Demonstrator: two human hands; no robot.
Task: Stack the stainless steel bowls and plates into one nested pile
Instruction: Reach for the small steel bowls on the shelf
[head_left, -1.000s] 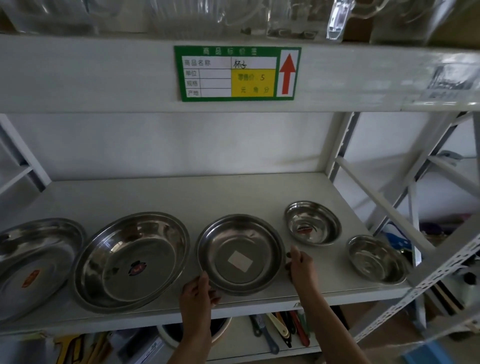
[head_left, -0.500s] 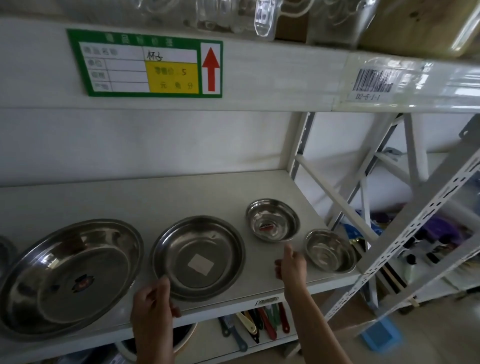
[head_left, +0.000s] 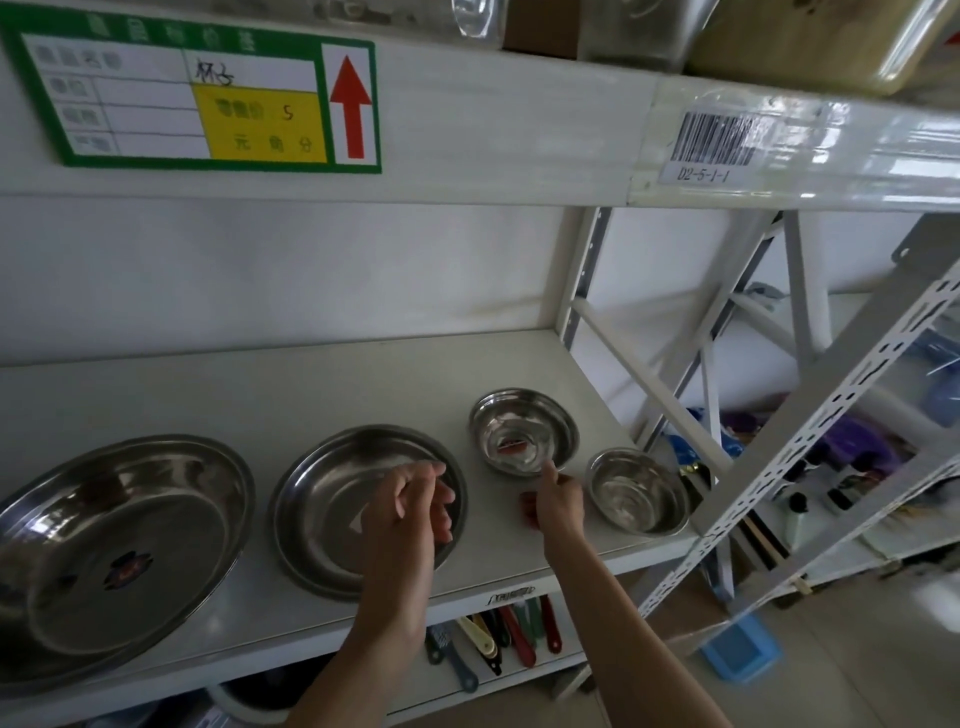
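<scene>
Four stainless steel dishes sit side by side on a white shelf (head_left: 363, 379): a large plate (head_left: 114, 545) at the left, a medium plate (head_left: 322, 509), a small bowl (head_left: 524, 431) with a red sticker inside, and the smallest bowl (head_left: 639, 491) at the right edge. My left hand (head_left: 415, 499) hovers above the medium plate's right half, fingers loosely curled and apart, holding nothing. My right hand (head_left: 558, 499) is just in front of the small bowl, its thumb raised to the bowl's near rim, with no grasp visible.
The upper shelf beam with a green price label (head_left: 192, 98) and a barcode tag (head_left: 717, 140) hangs low overhead. White diagonal braces (head_left: 649, 384) close the right end. Coloured utensil handles (head_left: 498, 634) lie on the shelf below. A blue object (head_left: 737, 647) is on the floor.
Both hands left the medium plate's rim. The left rose over the plate, the right moved right and forward to the small bowl. The view swung right, so the leftmost plate is out of frame.
</scene>
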